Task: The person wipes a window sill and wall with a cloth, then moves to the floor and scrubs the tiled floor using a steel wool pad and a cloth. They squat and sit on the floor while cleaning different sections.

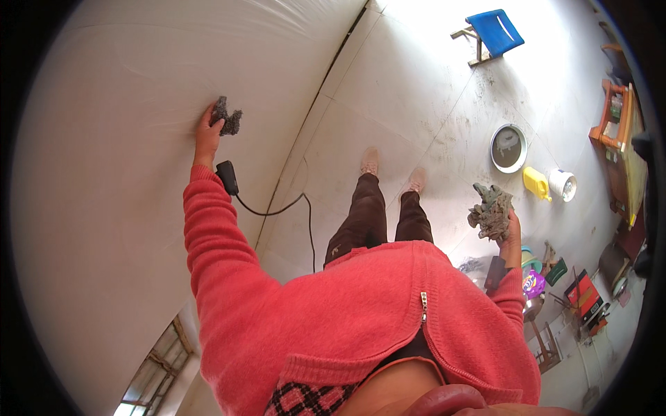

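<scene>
My left hand is raised to the pale wall and grips a dark grey steel-wool scourer close to its surface. Some of the fingers are hidden behind the scourer. Over on the right, my right hand holds a crumpled, grey-green cloth above the floor. The cloth looks soiled and bunched up. A black device is strapped at my left wrist, with a cable running from it down behind my red sweater.
Pale floor tiles lie under my feet. To the right stand a basin of murky water, a yellow jug and a white bucket. A blue-seated chair is farther off. Wooden furniture lines the right side.
</scene>
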Available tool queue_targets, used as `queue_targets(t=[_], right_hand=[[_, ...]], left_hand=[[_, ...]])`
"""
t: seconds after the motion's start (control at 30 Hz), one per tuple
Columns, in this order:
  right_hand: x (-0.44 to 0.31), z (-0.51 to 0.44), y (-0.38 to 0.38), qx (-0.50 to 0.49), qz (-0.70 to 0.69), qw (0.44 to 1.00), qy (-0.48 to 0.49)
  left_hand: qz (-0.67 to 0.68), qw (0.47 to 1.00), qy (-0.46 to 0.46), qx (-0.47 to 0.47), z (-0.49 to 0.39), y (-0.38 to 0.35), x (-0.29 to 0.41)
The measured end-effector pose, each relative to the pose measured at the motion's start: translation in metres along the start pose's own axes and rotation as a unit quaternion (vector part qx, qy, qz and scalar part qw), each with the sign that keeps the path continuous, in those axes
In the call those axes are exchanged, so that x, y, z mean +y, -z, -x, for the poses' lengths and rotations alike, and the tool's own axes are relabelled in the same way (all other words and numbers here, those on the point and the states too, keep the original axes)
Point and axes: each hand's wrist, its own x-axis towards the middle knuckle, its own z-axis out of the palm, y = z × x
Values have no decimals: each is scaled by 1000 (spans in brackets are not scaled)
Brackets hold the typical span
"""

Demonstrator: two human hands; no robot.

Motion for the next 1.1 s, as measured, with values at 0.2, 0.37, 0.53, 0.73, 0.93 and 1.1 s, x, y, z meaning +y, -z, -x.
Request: queue_targets(t=[0.2,0.37,0.53,0.73,0.93,1.1], right_hand=[[4,-7,18,-27,-15,1000,-4],[8,-15,31,-23,10,1000,2],[13,-22,41,4,-2,1000,13],[13,-26,49,12,25,1000,15],[16,-17,56,12,35,999,22],[15,-15,54,7,10,1000,20]], left_hand=[[-182,977,110,-10,-21,-23,-77],[-70,995,64,-32,5,-26,-24],[-20,998,-59,22,38,-18,65],[-8,992,-111,62,36,-11,110],[15,993,-102,55,21,0,76],[-56,994,-88,14,-2,-3,15]])
